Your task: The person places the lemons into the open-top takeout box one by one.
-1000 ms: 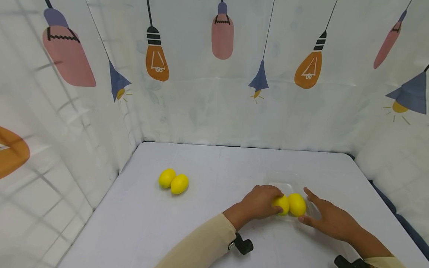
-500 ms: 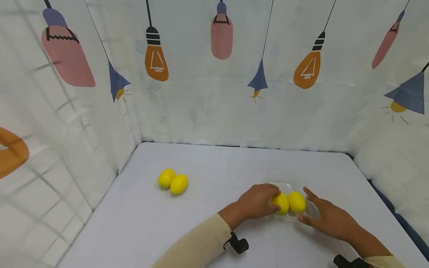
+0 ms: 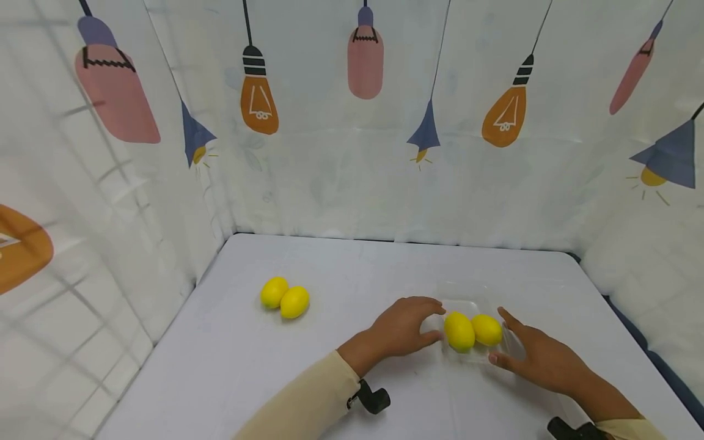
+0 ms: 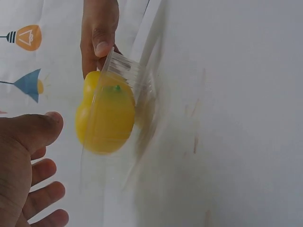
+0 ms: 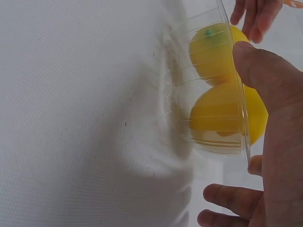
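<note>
Two yellow lemons lie side by side in a clear plastic tray (image 3: 466,305): a left lemon (image 3: 459,332) with a green tip and a right lemon (image 3: 487,330). Just left of the tray, my left hand (image 3: 404,327) holds nothing; its thumb and fingers are apart from the left lemon. My right hand (image 3: 544,360) is at the tray's right side with thumb and fingers spread. In the right wrist view its thumb (image 5: 265,71) rests at the tray's rim. Whether the other fingers touch the tray is hard to tell.
Two more lemons, a rear lemon (image 3: 274,292) and a front lemon (image 3: 294,302), sit together on the left of the white table (image 3: 352,275). A white curtain (image 3: 330,177) printed with lamps hangs behind and on both sides.
My left hand has let go of the left lemon and drawn back to the left. That lemon now lies fully in sight in the tray. My right hand has stayed put.
</note>
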The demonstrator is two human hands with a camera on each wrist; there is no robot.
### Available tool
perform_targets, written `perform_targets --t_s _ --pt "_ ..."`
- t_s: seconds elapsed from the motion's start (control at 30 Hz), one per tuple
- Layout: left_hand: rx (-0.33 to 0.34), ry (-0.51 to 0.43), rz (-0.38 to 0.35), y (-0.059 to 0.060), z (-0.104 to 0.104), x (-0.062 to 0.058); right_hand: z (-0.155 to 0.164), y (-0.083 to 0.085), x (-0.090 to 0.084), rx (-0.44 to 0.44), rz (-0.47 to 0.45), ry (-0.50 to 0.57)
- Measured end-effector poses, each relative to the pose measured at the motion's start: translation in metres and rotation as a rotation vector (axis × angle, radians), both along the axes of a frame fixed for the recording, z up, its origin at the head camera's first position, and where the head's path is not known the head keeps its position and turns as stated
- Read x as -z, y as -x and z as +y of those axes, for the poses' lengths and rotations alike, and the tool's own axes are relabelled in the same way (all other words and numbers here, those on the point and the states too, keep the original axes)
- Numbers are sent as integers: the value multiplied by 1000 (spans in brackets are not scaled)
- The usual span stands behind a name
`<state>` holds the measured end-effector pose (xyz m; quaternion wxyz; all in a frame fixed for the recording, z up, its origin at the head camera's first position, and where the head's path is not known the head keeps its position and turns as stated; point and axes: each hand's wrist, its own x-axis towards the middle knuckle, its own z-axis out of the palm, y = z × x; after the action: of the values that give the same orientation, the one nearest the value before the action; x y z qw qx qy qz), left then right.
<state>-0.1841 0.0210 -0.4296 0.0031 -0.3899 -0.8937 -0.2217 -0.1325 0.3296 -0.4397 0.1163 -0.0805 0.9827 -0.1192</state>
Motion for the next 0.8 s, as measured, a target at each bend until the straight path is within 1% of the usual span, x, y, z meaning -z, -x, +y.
perform_targets --t_s 0.13,0.23,0.4,0.5,0.6,0.8 --pt "-25 -23 -14 0 -16 -3 0 0 0 -2 -9 4" --pt "-48 -44 -11 1 -27 -4 1 0 0 -9 -10 10" --pt "-75 -70 8 3 -43 -1 2 1 -2 -7 -14 3" --pt "-95 -71 -3 4 -50 0 2 1 -3 -7 -14 0" --pt "-110 -70 -31 3 -57 -1 2 0 -3 -4 -17 6" --pt "-113 -73 -51 5 -71 -2 0 -1 -4 0 -17 7"
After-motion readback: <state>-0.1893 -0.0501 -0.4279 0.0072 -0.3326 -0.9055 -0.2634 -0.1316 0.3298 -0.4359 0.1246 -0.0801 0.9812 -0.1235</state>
